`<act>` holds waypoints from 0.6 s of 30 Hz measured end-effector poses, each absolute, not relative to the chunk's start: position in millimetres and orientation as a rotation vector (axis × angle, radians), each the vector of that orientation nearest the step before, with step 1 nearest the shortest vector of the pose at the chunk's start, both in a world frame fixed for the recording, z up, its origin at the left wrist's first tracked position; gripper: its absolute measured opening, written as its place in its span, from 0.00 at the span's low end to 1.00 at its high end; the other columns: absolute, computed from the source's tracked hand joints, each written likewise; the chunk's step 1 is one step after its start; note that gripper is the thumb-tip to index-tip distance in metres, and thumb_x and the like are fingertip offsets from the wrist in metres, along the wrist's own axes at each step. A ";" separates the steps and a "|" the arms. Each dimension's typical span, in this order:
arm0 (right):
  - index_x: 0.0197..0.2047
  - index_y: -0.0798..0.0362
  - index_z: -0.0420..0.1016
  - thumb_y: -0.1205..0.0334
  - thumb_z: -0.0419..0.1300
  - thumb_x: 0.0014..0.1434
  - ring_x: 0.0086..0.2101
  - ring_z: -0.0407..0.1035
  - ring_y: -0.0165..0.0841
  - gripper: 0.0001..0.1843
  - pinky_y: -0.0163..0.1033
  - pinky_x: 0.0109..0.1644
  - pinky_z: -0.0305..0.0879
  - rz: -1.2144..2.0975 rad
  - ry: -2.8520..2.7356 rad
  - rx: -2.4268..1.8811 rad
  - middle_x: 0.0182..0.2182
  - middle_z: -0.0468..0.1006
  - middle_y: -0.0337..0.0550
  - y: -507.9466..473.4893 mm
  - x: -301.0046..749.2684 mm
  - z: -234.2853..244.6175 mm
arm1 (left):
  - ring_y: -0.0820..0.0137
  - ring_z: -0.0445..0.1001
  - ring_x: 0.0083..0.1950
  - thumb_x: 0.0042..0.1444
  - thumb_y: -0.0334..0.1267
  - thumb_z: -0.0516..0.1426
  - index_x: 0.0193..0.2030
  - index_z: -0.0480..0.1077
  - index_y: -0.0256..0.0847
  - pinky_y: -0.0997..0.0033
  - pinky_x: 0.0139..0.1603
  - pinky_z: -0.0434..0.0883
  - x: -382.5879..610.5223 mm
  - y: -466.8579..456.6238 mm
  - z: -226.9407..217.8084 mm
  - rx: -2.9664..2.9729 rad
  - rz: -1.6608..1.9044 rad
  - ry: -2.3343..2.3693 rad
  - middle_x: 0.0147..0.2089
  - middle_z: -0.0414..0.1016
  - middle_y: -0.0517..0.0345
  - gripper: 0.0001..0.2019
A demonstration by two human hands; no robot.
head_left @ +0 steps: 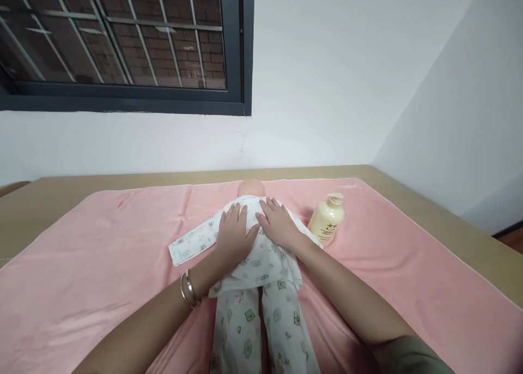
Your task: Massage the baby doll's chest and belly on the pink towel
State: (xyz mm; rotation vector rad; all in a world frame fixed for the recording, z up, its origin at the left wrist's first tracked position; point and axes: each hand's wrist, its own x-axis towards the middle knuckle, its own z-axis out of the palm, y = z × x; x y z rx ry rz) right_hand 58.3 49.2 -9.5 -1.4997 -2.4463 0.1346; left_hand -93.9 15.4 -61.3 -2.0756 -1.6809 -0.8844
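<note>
A baby doll [251, 188] in white printed pyjamas lies lengthwise on a pink towel [102, 254], head away from me and legs toward me. My left hand [233, 233] rests flat on the doll's upper body, fingers stretched out, with bracelets on the wrist. My right hand [278, 221] lies flat beside it on the same part of the body, fingers spread. Neither hand holds anything. The doll's left sleeve [192, 244] sticks out to the left on the towel.
A cream pump bottle [327, 218] stands on the towel just right of the doll. The towel covers a tan table [449, 221] set against white walls. A barred dark-framed window [122, 47] is up at the left.
</note>
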 end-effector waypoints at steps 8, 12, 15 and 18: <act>0.59 0.60 0.68 0.65 0.45 0.67 0.59 0.61 0.46 0.21 0.50 0.62 0.54 0.031 -2.592 -1.381 0.59 0.68 0.60 19.7 53.6 3.8 | 0.53 0.72 0.51 0.62 0.40 0.49 0.51 0.70 0.35 0.46 0.59 0.62 -89.2 4.4 -53.0 -2.070 -0.799 -1.696 0.47 0.76 0.41 0.17; 0.58 0.56 0.69 0.60 0.42 0.69 0.60 0.59 0.46 0.22 0.52 0.62 0.54 0.063 -2.572 -1.389 0.60 0.68 0.56 17.4 55.1 6.8 | 0.47 0.65 0.62 0.61 0.44 0.50 0.61 0.63 0.32 0.41 0.61 0.60 -93.8 13.0 -58.7 -2.048 -0.819 -1.830 0.60 0.68 0.34 0.25; 0.67 0.59 0.57 0.53 0.41 0.70 0.66 0.49 0.46 0.28 0.53 0.65 0.49 0.149 -2.485 -1.507 0.67 0.56 0.58 40.3 55.3 -4.2 | 0.48 0.62 0.65 0.63 0.44 0.48 0.63 0.62 0.34 0.41 0.63 0.59 -94.6 15.2 -62.3 -2.098 -0.842 -1.792 0.64 0.65 0.36 0.24; 0.69 0.63 0.52 0.54 0.40 0.70 0.67 0.46 0.46 0.30 0.53 0.66 0.46 0.134 -2.462 -1.570 0.68 0.52 0.61 45.2 52.4 -11.8 | 0.50 0.64 0.65 0.63 0.41 0.49 0.55 0.70 0.37 0.41 0.66 0.54 -91.6 9.3 -60.3 -2.067 -0.891 -1.678 0.60 0.71 0.40 0.18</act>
